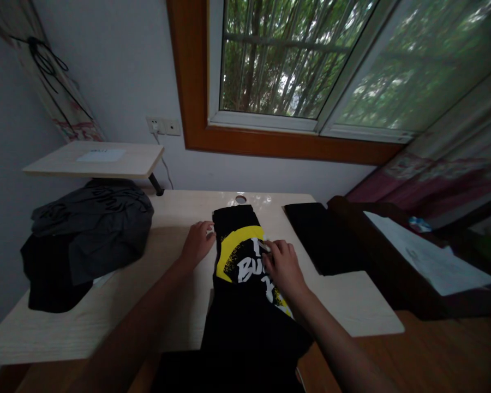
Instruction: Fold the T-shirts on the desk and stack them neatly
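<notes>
A black T-shirt point(245, 262) with a yellow ring and white lettering lies in a long, narrow folded shape on the desk, its lower end spreading toward my body. My left hand point(198, 244) is closed at the shirt's left edge, fingertips pinching the cloth there. On the other side, my right hand point(284, 266) is closed on the right edge and covers part of the lettering. Small whitish bits show by the fingertips of both hands; what they are I cannot make out.
A heap of dark grey and black clothes point(102, 224) sits at the left, below a small raised shelf point(135, 161). A flat black folded item point(321, 234) lies at the desk's right edge. The pale desk point(352, 305) stands against the wall under a window; a brown piece of furniture point(352, 218) adjoins its right.
</notes>
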### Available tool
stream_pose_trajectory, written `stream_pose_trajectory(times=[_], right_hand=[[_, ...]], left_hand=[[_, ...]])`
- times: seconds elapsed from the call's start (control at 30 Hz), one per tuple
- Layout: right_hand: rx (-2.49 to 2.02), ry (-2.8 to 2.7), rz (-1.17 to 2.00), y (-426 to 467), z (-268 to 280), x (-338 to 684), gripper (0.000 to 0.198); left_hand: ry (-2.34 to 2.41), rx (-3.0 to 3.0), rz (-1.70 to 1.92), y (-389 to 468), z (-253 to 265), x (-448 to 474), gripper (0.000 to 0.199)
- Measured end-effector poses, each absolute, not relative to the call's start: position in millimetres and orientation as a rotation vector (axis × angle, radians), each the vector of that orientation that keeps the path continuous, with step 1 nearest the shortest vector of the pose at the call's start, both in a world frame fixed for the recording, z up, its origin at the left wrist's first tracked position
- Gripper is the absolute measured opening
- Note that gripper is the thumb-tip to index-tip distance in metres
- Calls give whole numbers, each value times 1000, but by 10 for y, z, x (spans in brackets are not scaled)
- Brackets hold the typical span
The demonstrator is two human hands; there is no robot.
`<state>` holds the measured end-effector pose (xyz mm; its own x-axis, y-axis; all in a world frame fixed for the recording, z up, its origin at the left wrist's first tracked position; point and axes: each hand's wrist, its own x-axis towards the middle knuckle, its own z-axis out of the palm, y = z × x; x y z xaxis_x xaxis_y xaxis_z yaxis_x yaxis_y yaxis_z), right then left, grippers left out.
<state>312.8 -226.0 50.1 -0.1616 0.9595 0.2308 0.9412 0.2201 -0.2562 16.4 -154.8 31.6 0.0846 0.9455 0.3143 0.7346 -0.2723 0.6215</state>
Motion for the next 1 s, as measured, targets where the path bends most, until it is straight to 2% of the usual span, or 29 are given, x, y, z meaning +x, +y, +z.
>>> stream_pose_trajectory(times=[0.2, 0.3, 0.4, 0.57, 1.0], right_hand=[[-1298, -2413, 333, -2237, 670, 2791, 20], [-1114, -2547, 506, -2306, 715, 2596, 19], [-1107, -2604, 561, -2400, 704, 2463, 31], [-1160, -2595, 649, -2468, 658, 2447, 15], [-1019, -2477, 751, -2478, 700, 2528, 29]], left_hand=[[1758, 1713, 1039, -932, 269, 193, 32], [1788, 1667, 1024, -823, 260, 262, 38], [1799, 1641, 1005, -807, 242, 303, 42], [1793, 1646, 967, -829, 205, 295, 43], [1683, 1923, 912, -812, 218, 218, 60]])
